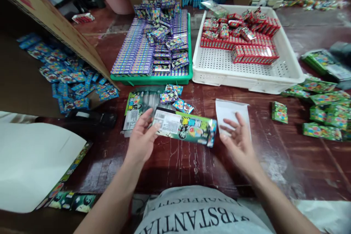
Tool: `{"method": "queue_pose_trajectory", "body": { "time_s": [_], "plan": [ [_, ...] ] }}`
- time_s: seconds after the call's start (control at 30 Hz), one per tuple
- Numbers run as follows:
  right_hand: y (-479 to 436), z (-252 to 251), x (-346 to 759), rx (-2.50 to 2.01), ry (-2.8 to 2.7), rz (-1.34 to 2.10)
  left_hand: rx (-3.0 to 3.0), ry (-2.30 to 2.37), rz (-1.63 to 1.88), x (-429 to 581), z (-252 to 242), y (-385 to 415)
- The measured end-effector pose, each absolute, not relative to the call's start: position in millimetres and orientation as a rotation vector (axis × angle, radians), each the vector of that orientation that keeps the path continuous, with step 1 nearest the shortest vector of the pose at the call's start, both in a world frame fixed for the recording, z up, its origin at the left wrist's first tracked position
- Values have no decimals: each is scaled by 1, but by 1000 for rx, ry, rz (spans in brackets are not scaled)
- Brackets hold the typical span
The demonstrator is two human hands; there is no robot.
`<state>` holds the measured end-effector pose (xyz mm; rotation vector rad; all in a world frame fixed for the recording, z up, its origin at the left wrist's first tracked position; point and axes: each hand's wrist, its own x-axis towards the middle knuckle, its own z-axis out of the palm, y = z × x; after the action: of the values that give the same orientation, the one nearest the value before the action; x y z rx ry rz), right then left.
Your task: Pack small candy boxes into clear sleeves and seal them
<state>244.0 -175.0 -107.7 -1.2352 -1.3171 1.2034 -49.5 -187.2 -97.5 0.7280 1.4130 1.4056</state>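
My left hand [142, 135] pinches one end of a long green-and-black printed plastic bag [193, 129], thumb over its white label. A small blue packet [211, 133] shows at the bag's right end; whether it is inside I cannot tell. My right hand [238, 133] is empty, fingers apart, just right of the bag and above a white sheet of paper [221, 108]. Behind my left hand lies a stack of similar flat bags [131, 108]. Several small blue and purple packets [183, 106] lie beside that stack.
A green tray [153, 79] of purple boxes and a white perforated tray [219, 76] of red boxes stand behind. At left, an open carton [93, 55] holds blue packets [65, 76]. Green packets [326, 113] pile up at right. A black tape dispenser-like object [94, 117] lies near the carton.
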Motion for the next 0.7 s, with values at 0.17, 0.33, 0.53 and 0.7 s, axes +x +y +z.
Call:
{"method": "queue_pose_trajectory", "body": {
  "time_s": [0.17,0.33,0.53,0.7],
  "plan": [
    [-172,-109,223,-1211,-1080,1214,815,1326,1282,-23,-106,-224],
    [-151,-97,239,-1040,-1261,1507,1000,1215,1115,-7,-102,-218],
    [-158,-107,243,-924,-1659,1304,1110,1181,1144,8,-108,-200],
    [-161,-114,246,-869,-1766,1524,1127,1149,976,2,-108,-207]
  ]
}}
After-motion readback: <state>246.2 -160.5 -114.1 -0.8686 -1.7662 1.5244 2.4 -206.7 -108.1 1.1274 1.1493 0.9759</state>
